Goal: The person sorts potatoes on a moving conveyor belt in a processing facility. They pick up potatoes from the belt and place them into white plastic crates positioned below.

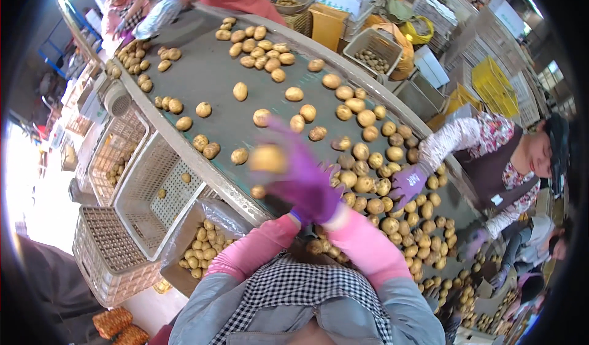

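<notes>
My forearms cross over the conveyor belt [202, 69]. On top is my right hand [300, 173], in a purple glove and blurred by motion, reaching to the left. A blurred yellow potato [268, 159] is at its fingers, and the hand appears closed on it. Beneath it, my left hand [333, 176], also in a purple glove, points right towards a heap of potatoes [362, 182]. Only some of its fingertips show, so its grip is hidden. Single potatoes [239, 156] lie on the belt left of my hands.
Left of the belt's metal rail [178, 139] stand plastic crates [132, 216] and a lined box of potatoes [205, 250]. Across the belt, a co-worker's gloved hand [408, 182] touches the heap. More people stand along the belt. Crates and a potato bin [374, 50] stand beyond it.
</notes>
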Demonstrator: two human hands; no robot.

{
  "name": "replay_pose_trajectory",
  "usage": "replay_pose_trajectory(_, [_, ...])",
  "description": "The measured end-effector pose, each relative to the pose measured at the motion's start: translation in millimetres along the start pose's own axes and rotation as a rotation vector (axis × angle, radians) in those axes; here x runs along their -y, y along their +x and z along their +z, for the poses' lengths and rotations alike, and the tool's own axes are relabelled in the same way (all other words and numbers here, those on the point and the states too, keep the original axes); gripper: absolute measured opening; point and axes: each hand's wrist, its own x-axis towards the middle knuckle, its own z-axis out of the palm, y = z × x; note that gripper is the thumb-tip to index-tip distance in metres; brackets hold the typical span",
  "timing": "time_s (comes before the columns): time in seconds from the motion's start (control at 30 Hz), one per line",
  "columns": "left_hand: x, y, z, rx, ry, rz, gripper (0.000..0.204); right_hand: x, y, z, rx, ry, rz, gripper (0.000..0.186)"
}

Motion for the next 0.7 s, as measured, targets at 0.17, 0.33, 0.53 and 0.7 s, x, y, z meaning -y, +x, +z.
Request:
replay_pose_trajectory(0.17, [7.1,-8.7,-24.5,0.145,-0.14,-0.063,0.048,-3.6,12.7,59.5,0.069,-0.198,-0.207,0.077])
replay_pose_trajectory(0.33, [5.6,-71.7,-116.8,-0.42,0.688,0.183,0.036,-65.7,-67.5,-6.3,0.146,-0.232,0.055,0.042])
replay_pose_trajectory(0.53, [-9.7,-93.3,-94.8,-0.147,0.807,0.073,0.043,-88.5,-140.9,-72.5,0.405,-0.741,0.053,0.037])
replay_pose_trajectory(0.7, [-22.5,-97.3,-78.9,-0.176,0.691,0.092,0.042,-75.7,-179.5,-111.7,0.53,-0.823,0.182,0.034])
